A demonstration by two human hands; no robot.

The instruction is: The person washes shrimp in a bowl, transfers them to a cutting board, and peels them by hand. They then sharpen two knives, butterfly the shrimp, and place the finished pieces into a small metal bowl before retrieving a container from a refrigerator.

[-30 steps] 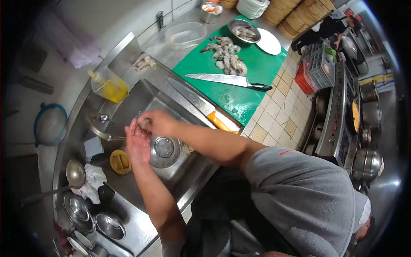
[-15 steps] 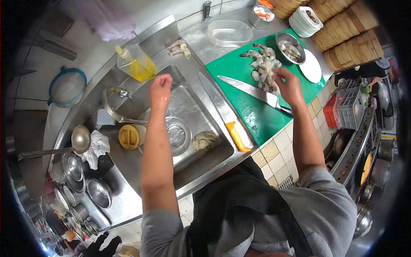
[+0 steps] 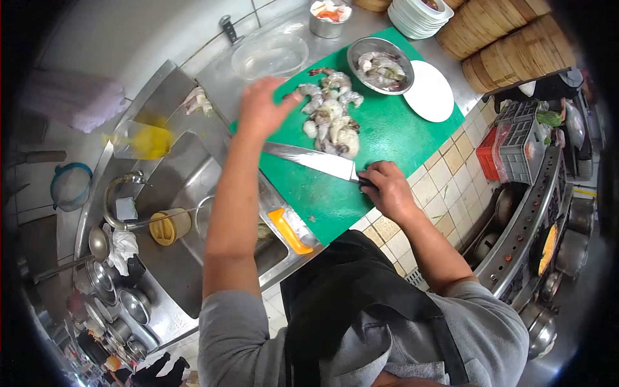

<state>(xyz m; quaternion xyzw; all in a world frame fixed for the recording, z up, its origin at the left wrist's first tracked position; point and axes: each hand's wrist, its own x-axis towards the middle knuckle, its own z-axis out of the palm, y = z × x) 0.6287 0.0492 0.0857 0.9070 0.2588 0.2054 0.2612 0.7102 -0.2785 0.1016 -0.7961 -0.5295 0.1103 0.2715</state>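
Note:
My right hand [image 3: 387,187] is wrapped round the black handle of a large knife [image 3: 313,159], whose blade lies on the green cutting board [image 3: 406,138]. My left hand [image 3: 264,108] is over the board's far left corner, blurred, its thumb apart from the fingers and nothing visible in it. Between the hands lies a pile of shrimp [image 3: 332,116], beyond the blade. A metal bowl [image 3: 380,66] with more shrimp stands at the far edge of the board, beside a white plate [image 3: 430,91].
A sink [image 3: 174,264] with a faucet and yellow-lidded container [image 3: 169,227] is at left. An orange-handled knife [image 3: 288,231] lies on its near right rim. A clear plastic tub [image 3: 269,57], metal cup [image 3: 327,27], stacked plates [image 3: 419,19] and bamboo steamers [image 3: 522,58] stand beyond.
My right hand has moved from the shrimp to the knife handle and closed on it. My left hand has gone from above the sink to the board. The view has shifted right.

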